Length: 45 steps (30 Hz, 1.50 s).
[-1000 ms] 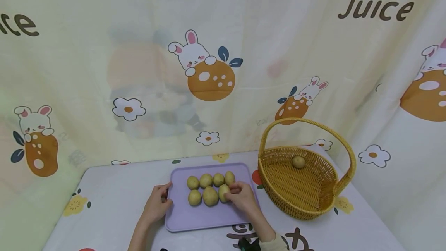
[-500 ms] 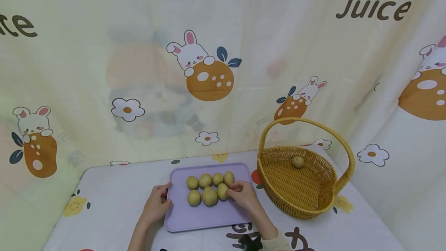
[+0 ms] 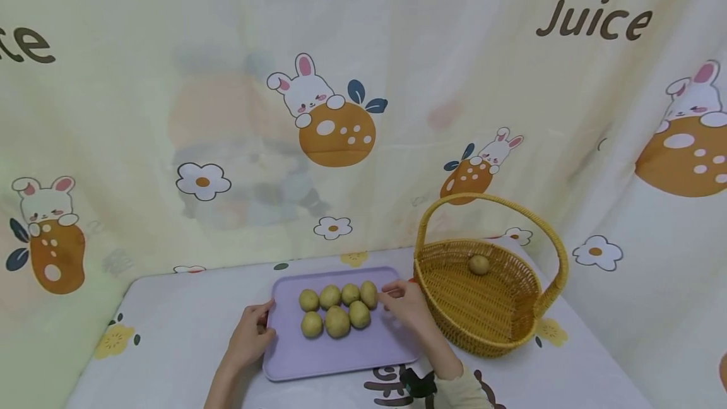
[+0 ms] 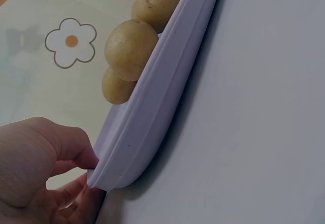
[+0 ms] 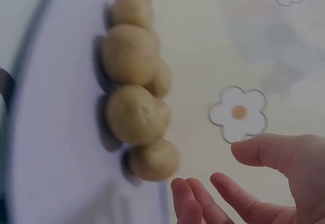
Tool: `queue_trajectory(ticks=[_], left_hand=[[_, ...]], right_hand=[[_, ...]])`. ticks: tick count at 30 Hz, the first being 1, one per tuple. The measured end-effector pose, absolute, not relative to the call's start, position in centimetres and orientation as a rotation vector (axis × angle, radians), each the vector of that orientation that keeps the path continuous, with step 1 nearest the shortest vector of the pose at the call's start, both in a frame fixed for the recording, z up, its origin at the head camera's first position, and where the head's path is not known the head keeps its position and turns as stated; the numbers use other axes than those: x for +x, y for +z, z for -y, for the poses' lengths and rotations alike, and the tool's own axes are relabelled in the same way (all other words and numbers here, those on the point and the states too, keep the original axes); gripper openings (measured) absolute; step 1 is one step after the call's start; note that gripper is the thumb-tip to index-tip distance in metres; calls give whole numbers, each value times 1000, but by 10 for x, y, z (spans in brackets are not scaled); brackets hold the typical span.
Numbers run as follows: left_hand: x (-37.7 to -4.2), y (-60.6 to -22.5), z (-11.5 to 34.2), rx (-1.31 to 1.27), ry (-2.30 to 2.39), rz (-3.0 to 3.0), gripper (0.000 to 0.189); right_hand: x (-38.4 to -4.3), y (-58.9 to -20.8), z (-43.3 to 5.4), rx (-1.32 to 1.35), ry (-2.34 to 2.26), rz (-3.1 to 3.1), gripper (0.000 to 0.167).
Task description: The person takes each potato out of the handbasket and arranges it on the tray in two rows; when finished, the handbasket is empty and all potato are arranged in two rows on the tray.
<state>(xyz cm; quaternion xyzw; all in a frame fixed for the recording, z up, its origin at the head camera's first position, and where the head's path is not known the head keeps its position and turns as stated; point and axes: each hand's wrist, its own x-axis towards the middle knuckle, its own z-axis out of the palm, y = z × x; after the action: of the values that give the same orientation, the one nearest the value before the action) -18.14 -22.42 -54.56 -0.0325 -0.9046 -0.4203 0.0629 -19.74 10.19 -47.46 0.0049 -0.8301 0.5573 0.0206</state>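
Observation:
Two rows of potatoes (image 3: 337, 322) lie on a lilac tray (image 3: 318, 358) in the head view. My left hand (image 3: 250, 336) pinches the tray's left rim; in the left wrist view, the thumb (image 4: 76, 145) is on the rim with fingers below it. Over the tray's right part, my right hand (image 3: 407, 305) holds nothing, its fingertips close to the right-hand potato of the back row (image 3: 368, 294). The right wrist view shows thumb and fingers (image 5: 236, 193) spread apart, beside the nearest potato (image 5: 155, 159).
To the right of the tray stands a wicker basket (image 3: 483, 343) with a tall arched handle (image 3: 548, 226). One potato (image 3: 479, 264) lies inside at its back. A patterned cloth covers the table (image 3: 170, 333), and a printed curtain (image 3: 238, 112) hangs behind.
My right hand has let go of the front row's right potato and moved right and slightly up. The left hand stays on the tray rim. The head view has shifted slightly.

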Motion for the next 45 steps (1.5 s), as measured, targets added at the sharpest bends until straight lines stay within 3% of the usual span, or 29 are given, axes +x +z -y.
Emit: queue_trajectory(ticks=[10,25,45], left_hand=[[-180,-543,227,-109,-1254,2726,62],[-183,-544,226,-90,-1260,2744,62],[-183,-548,227,-94,-1272,2735,62]], right_hand=[[-210,-451,-130,-77,1802,2457,22],[-228,-429,-191,-129,1754,2533,37],[-255,-442,-270,-356,1522,2709,57]])
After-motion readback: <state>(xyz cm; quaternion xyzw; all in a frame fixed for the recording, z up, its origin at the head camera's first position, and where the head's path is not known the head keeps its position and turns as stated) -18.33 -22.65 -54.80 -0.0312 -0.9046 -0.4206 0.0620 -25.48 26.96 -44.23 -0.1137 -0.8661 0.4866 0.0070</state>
